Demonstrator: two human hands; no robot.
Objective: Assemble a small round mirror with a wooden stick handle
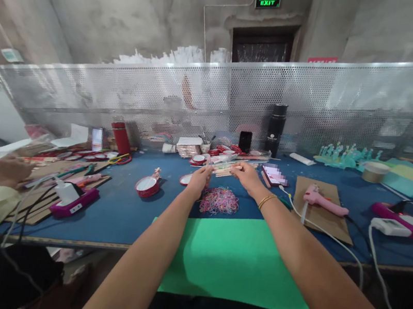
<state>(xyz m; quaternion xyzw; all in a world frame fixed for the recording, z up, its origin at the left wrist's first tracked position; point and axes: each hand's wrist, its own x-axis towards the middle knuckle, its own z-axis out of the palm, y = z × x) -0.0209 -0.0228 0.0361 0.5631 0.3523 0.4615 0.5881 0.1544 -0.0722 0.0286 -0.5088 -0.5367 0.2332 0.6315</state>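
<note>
My left hand (pixel 198 180) is raised over the table, its fingers pressed together with the tips pointing up. Whatever it grips is too small to make out. To its right, my right hand (pixel 246 176) is pinched closed, and I cannot tell what is between thumb and finger. Just below and between both hands lies a heap of thin, multicoloured rubber bands (pixel 220 201). Several pale wooden sticks (pixel 223 170) lie behind the hands. A green sheet (pixel 236 263) spreads under my forearms and hangs over the table's front edge.
Left of my hands sits a round red-rimmed piece (pixel 147 186). A pink glue gun (pixel 324 200) rests on cardboard (pixel 330 229) at right, near a phone (pixel 274 174) with a cable. A black bottle (pixel 275 131) stands behind. At far left are a co-worker's hands (pixel 10 170).
</note>
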